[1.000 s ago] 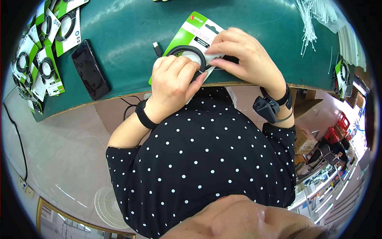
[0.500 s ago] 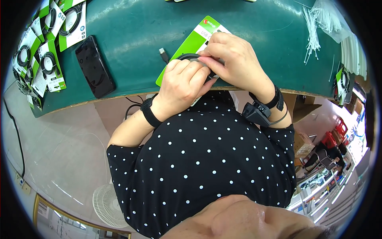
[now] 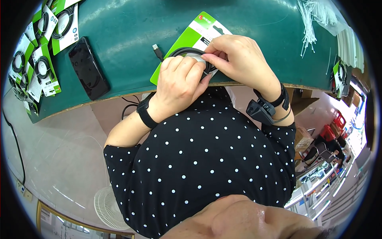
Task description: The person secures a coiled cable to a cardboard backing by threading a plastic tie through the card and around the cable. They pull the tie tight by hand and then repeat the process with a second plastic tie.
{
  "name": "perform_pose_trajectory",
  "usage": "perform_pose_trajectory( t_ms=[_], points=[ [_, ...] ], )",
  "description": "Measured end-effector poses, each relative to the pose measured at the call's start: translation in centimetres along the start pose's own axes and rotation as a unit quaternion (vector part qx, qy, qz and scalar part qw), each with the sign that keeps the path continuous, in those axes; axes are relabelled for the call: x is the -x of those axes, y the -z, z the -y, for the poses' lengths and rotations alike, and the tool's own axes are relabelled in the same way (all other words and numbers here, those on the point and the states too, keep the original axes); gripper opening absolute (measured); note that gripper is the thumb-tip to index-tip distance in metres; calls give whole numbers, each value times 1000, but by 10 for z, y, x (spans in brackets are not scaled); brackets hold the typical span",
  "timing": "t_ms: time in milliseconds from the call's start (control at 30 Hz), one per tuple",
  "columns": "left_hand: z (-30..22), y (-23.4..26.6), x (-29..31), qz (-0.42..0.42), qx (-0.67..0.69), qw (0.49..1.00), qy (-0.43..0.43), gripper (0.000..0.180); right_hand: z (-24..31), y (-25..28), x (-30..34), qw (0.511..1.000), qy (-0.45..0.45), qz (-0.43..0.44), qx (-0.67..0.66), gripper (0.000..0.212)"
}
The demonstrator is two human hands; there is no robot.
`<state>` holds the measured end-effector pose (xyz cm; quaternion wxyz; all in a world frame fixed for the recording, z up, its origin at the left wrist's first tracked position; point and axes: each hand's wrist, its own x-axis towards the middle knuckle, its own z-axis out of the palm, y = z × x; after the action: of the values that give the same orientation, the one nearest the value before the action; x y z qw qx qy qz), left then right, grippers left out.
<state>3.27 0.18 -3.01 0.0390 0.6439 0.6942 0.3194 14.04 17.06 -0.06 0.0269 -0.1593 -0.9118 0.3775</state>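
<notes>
A coiled black USB cable (image 3: 186,51) lies against a green and white backing card (image 3: 197,28), tilted at the table's near edge. My left hand (image 3: 180,83) is closed over the coil's lower left part, with its fingers curled and the thumb below. One cable plug (image 3: 158,52) with a pale metal tip sticks out to the left of that hand. At the coil's right side, my right hand (image 3: 243,59) pinches with thumb and forefinger. Whatever lies between those fingertips is too small to make out. My hands hide the card's lower right part.
On the green table (image 3: 127,40), a black phone (image 3: 89,68) lies left of my hands. Several carded cables (image 3: 43,67) are heaped at the far left. White cable ties (image 3: 308,30) lie at the back right, near another carded cable (image 3: 340,75) at the right edge.
My right hand has shifted slightly right against the card, uncovering more of the coil and the card's white part. My left hand keeps its grip. The whole view has moved a little.
</notes>
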Motion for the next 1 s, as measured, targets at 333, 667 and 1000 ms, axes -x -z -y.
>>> perform_pose_trajectory(
  t_ms=[333, 667, 1000],
  points=[
    [-1, 1, -5, 21, 20, 1000, 13, 30, -5, -5, -1, 1000, 2, 6, -24, 10],
    [2, 1, -1, 21, 16, 1000, -17, 31, -3, -5, -1, 1000, 18, 12, -17, 9],
    [8, 24, 3, -30, 26, 999, -16, 32, -6, -19, -18, 989, 125, -76, 2, 13]
  ],
)
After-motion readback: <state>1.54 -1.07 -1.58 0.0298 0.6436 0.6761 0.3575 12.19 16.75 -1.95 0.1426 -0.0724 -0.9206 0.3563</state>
